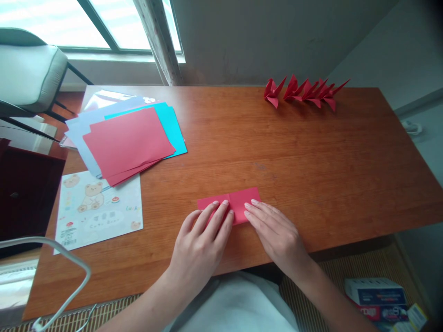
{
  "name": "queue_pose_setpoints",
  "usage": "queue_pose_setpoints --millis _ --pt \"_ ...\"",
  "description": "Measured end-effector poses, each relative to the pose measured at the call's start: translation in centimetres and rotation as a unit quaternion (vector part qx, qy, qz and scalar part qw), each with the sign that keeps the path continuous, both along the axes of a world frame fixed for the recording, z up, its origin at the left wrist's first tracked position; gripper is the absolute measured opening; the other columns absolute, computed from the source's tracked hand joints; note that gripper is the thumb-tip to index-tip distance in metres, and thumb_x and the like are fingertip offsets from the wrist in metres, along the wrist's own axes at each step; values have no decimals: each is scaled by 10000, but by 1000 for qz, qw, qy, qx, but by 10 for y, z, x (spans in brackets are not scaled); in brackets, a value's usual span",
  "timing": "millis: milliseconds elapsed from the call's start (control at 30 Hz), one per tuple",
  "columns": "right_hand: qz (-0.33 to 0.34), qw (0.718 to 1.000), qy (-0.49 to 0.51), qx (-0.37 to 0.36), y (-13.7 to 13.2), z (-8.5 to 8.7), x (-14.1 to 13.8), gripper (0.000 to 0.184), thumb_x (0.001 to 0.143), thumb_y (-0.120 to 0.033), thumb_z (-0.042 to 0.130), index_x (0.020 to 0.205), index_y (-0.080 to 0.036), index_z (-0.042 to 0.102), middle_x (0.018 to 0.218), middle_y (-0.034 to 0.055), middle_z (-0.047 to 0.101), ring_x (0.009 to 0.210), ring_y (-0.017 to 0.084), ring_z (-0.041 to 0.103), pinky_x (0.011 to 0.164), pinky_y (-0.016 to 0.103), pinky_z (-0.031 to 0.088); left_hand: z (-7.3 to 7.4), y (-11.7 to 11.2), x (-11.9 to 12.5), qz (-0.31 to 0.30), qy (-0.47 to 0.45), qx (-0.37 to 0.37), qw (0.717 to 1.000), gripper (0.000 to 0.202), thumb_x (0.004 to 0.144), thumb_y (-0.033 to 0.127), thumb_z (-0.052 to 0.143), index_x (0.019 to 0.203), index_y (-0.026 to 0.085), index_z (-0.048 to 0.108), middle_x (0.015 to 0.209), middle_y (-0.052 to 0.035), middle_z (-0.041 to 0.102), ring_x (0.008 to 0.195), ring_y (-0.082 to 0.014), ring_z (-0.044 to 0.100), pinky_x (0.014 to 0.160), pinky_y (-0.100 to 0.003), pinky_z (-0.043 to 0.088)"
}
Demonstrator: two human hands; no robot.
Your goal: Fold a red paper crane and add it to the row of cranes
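Observation:
A red sheet of origami paper (240,203), folded into a narrow rectangle with a crease across its middle, lies near the front edge of the table. My left hand (204,235) rests over its left part, fingers stretched out and pressing on the paper. On the right part lie the fingertips of my right hand (277,228), with the fingers extended side by side. Neither hand grips the paper. Both palms face down, and the left fingers hide some of the lower left edge.
Red folded paper cranes (308,92) stand in a row at the table's back right. Red sheets (129,143) lie over blue sheets (176,133) at the left, above a bear-printed cover sheet (100,212). A white cable (85,272) curves across the front left corner.

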State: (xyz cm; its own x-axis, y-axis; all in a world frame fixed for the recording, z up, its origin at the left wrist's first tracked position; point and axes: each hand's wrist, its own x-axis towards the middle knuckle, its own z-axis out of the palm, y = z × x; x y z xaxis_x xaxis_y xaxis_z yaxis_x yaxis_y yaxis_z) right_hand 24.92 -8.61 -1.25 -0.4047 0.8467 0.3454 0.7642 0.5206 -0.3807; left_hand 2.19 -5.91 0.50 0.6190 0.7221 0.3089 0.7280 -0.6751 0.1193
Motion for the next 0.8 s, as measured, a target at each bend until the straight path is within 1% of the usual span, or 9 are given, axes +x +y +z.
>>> queue_pose_setpoints --millis 100,267,467,633,800 --pt "-3 1000 2 -1 0 0 0 471 942 5 533 1377 -164 599 1353 88 677 1342 231 573 1126 432 512 0 0 0 1 1 1 1000 343 955 124 584 1288 165 656 1398 -78 648 1220 -277 645 966 -420 468" --pt "2 1000 1 -1 0 0 0 444 927 18 557 1344 -124 615 1353 105 675 1348 239 565 1134 435 503 0 -1 0 3 2 -5 1000 340 954 134 599 1287 173 657 1403 -70 645 1228 -272 638 966 -417 472" --pt "2 1000 3 3 0 -1 0 443 934 10 554 1349 -135 609 1353 100 675 1346 235 567 1127 438 508 3 6 2 0 -15 7 1000 259 954 232 643 1200 181 705 1328 -66 701 1146 -270 674 920 -405 496" --pt "-1 1000 -1 3 1 0 0 471 936 2 545 1375 -162 598 1352 93 677 1343 232 571 1124 433 515 3 8 0 -7 -4 14 1000 262 951 214 640 1205 201 706 1329 -67 700 1148 -267 671 921 -402 499" --pt "-3 1000 1 4 1 1 -1 470 927 4 550 1365 -156 611 1345 98 681 1341 236 574 1130 425 510 0 3 -1 -2 -3 15 1000 304 943 172 634 1242 198 684 1367 -74 675 1194 -269 655 945 -399 488"
